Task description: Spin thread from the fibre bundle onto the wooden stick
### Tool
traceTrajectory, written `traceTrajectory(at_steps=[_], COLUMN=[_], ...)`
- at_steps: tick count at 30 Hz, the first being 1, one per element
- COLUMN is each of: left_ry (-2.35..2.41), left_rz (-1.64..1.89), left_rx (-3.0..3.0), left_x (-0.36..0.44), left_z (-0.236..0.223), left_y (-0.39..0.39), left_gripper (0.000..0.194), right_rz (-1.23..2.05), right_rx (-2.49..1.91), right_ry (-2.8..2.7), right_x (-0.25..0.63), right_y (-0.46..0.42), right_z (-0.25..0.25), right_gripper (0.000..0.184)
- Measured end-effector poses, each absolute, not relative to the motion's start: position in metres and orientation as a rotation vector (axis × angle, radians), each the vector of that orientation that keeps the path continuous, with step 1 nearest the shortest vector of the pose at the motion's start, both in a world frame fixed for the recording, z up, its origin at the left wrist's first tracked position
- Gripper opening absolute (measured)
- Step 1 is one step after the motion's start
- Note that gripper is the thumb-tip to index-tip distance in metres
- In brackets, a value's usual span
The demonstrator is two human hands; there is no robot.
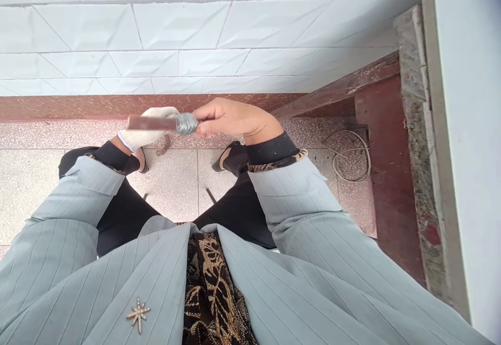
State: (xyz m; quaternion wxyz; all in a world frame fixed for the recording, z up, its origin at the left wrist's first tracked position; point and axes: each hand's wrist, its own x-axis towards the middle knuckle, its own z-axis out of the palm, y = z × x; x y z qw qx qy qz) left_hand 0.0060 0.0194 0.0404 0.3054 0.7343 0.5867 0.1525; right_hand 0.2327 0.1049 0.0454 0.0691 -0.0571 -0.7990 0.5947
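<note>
My left hand (156,136), in a white knit glove, is closed round a brown stick-like handle (151,122) held level in front of me. Silver-grey wire (186,123) is wound in a tight band about the right end of that handle. At this band my bare right hand (230,118) is closed, thumb and fingers pinching the end of the wire wrap. Its fingertips hide what lies beyond the wire. A small brown curved piece (163,145) shows just under the glove; I cannot tell whether it is held or lies on the floor.
White tiles (180,26) cover the wall ahead, above a reddish skirting (78,106). A loop of pale cable (352,156) lies on the speckled floor (168,188) to the right. Beside it stands a dark red wooden panel (391,188) with a slanting bar.
</note>
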Motion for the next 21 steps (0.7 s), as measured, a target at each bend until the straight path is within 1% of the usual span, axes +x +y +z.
traceTrajectory(at_steps=[3,5,8,10,12,14,16,18,21], left_ry=[1.475,1.401,1.389,1.417,1.463,1.533,1.586,1.606,1.624], left_rz=[0.392,0.324,0.319,0.391,0.458,0.497,0.517,0.527,0.548], left_rx=[1.929,1.985,2.024,2.036,2.042,2.037,2.033,2.033,2.022], left_x=[0.008,0.008,0.006,0.004,0.003,0.003,0.002,0.001,-0.001], left_z=[0.036,0.035,0.041,0.047,0.052,0.054,0.053,0.051,0.049], left_y=[0.019,0.017,0.014,0.012,0.012,0.014,0.015,0.016,0.017], left_gripper=[0.036,0.036,0.036,0.034,0.030,0.027,0.026,0.025,0.025], right_rz=[1.733,1.574,1.134,0.824,0.708,0.787,0.938,1.080,1.257], right_rx=[-0.523,-0.854,-1.308,-1.455,-1.443,-1.252,-0.948,-0.677,-0.454], right_ry=[-1.850,-1.731,-1.998,-2.321,-2.666,-3.023,-3.275,-3.355,-3.287], right_x=[0.239,0.242,0.244,0.243,0.240,0.234,0.227,0.222,0.221], right_y=[0.110,0.116,0.125,0.125,0.121,0.113,0.106,0.101,0.100], right_z=[0.049,0.051,0.051,0.049,0.047,0.046,0.047,0.047,0.047], right_gripper=[0.028,0.026,0.027,0.022,0.020,0.020,0.019,0.019,0.021])
